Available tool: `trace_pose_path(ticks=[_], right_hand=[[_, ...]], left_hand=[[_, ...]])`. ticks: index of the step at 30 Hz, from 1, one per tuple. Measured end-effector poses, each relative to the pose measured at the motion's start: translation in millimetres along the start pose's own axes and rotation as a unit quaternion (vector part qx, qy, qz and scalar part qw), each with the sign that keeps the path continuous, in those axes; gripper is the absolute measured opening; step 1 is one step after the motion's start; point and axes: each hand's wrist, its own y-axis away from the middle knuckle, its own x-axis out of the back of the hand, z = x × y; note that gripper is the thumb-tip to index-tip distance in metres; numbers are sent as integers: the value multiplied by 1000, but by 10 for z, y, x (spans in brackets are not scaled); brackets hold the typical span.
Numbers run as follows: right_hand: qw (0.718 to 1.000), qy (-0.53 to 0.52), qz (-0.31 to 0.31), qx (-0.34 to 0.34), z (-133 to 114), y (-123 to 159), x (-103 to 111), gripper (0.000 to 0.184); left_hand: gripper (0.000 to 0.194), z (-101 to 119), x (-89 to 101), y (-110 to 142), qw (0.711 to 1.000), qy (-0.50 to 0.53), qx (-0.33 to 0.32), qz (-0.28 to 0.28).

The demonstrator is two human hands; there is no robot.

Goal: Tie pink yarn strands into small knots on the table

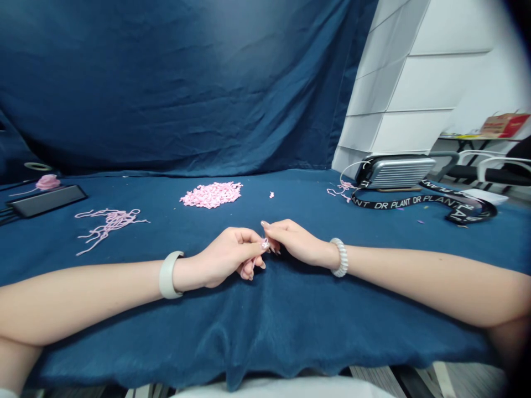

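Two bare forearms are reaching in from both sides and meeting near the middle of a dark blue cloth (pixel 265 326) that is covering the bench. The left hand (pixel 224 257) is curling inward, its thumb and fingertips pinching a tiny pale pink piece (pixel 265 244). The right hand (pixel 296 241) is holding its fingers pressed together, their tips right at that piece, though whether they are gripping it too is hard to tell. A pale wristband (pixel 168 275) is circling the left wrist, and a white coiled bracelet (pixel 341 257) is circling the right.

Straight ahead, a heap of small pink pieces (pixel 211 194) is sitting on the cloth, with a lone pink scrap (pixel 271 194) lying to its right. Tangled pink cord (pixel 111 225) is lying to the left, near a pink rosette (pixel 47 182) and a black tray (pixel 45 201). To the right, more pink strands (pixel 342 189) are lying beside a ribbed silver case (pixel 394 172) and a black strap (pixel 415 202) printed "DR PLANT".
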Motion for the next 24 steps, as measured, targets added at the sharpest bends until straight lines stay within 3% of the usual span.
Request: trace_pose_path(ticks=[8, 16, 24], right_hand=[[999, -13, -39, 11, -10, 16, -8, 50], [997, 47, -58, -13, 2, 22, -4, 49], [997, 26, -71, -25, -59, 21, -6, 42]], left_hand=[[26, -5, 2, -7, 1000, -7, 6, 6], [15, -43, 11, -7, 999, -37, -5, -17], [25, -33, 2, -5, 996, -81, 5, -20]])
